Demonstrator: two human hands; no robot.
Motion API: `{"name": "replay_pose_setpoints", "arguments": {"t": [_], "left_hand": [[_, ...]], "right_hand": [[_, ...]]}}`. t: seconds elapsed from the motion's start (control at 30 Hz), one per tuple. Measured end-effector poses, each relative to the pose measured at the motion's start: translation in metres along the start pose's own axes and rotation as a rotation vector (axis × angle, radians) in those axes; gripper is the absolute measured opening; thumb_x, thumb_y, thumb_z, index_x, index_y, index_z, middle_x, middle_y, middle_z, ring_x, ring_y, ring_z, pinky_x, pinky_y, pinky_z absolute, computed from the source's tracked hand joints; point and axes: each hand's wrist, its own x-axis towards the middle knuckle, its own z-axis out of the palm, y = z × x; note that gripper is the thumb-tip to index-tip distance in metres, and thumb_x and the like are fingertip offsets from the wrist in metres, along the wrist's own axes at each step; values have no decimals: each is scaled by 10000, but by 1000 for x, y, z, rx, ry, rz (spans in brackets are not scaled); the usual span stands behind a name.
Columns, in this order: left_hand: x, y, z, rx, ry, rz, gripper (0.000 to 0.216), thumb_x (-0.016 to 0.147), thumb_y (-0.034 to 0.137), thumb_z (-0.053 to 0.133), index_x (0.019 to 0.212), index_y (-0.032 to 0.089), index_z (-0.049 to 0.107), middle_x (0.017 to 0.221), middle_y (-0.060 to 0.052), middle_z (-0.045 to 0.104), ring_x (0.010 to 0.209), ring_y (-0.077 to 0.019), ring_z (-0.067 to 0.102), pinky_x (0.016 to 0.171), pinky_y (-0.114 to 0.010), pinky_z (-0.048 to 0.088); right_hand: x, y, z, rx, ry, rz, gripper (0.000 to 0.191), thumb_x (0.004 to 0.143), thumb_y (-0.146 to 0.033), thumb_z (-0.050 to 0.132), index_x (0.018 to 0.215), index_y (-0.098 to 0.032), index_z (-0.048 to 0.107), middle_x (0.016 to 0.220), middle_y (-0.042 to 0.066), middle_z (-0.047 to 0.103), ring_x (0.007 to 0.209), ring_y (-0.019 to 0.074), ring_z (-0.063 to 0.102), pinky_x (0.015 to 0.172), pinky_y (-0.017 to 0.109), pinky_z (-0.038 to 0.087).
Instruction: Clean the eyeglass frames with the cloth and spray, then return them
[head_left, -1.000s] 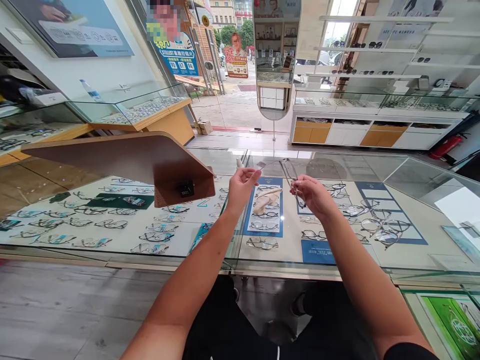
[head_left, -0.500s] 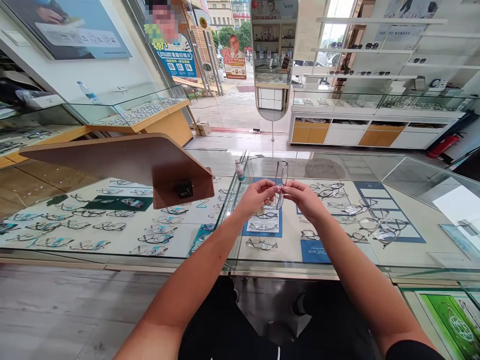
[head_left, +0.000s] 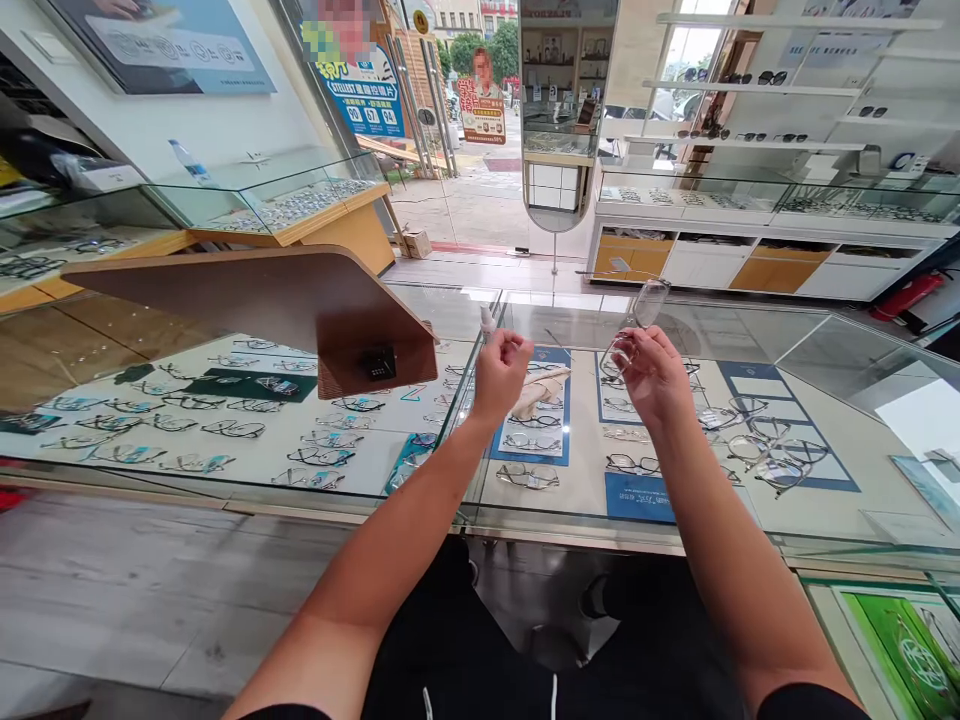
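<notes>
In my right hand (head_left: pixel 658 378), a pair of eyeglasses (head_left: pixel 651 302) is held up by pinched fingers above the glass counter (head_left: pixel 577 500). The glasses are tilted, one clear lens above the fingers and the other partly behind them. A thin temple reaches out to the left. My left hand (head_left: pixel 502 375) is closed with curled fingers, apart from the glasses; whatever it may hold is hidden. Just behind it stands a small white spray bottle (head_left: pixel 487 320), its lower part covered by the hand. A crumpled beige cloth (head_left: pixel 541 390) lies right of the left hand.
Several rows of eyeglass frames (head_left: pixel 529 477) show under the counter glass. A brown angled board (head_left: pixel 262 290) with a black block beneath it stands on the left. Beyond are an oval standing mirror (head_left: pixel 559 110), wall shelves (head_left: pixel 750 88) and low cabinets (head_left: pixel 705 262).
My hands have parted. The right hand has carried the glasses up and to the right, while the left hand has let go of them and moved left beside the spray bottle. The cloth is now uncovered.
</notes>
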Motion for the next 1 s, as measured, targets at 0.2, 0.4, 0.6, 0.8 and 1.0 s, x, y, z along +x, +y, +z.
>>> {"name": "replay_pose_setpoints", "arguments": {"t": [0.2, 0.4, 0.6, 0.8, 1.0], "left_hand": [[40, -51, -13, 184, 276, 0, 550, 950, 277, 755, 1431, 267, 488, 1567, -159, 558, 1406, -275, 588, 1187, -433, 488], [55, -79, -11, 178, 92, -193, 651, 972, 306, 762, 1528, 255, 426, 1573, -206, 611, 1424, -307, 615, 1201, -477, 474], [52, -62, -9, 144, 129, -232, 227, 902, 212, 784, 1027, 247, 597, 1056, -92, 677, 1002, -260, 673, 897, -391, 554], [48, -17, -13, -639, -119, -416, 300, 889, 480, 781, 910, 229, 619, 809, -8, 552, 709, -156, 566, 557, -252, 449], [27, 24, -20, -969, -544, -607, 694, 895, 895, 603, 734, 222, 540, 693, -35, 523, 637, -199, 573, 486, -298, 431]], "right_hand": [[-2, -10, -4, 33, -95, -20, 310, 808, -425, 948, 856, -284, 676, 1029, 2, 814, 947, 171, 756, 864, 313, 637], [-7, -9, 2, 98, -164, 90, 300, 802, -399, 932, 870, -284, 663, 982, 4, 815, 967, 183, 776, 907, 324, 652], [-9, -9, 5, 143, -227, 173, 335, 784, -358, 954, 838, -275, 634, 802, -34, 718, 932, 163, 758, 932, 314, 662], [-8, -10, 2, 133, -204, 155, 246, 878, -408, 846, 851, -275, 640, 858, -9, 711, 934, 181, 748, 967, 356, 661], [-11, -4, 9, -32, -225, 159, 250, 845, -403, 853, 851, -277, 638, 927, 7, 755, 1011, 199, 745, 996, 360, 629]]}}
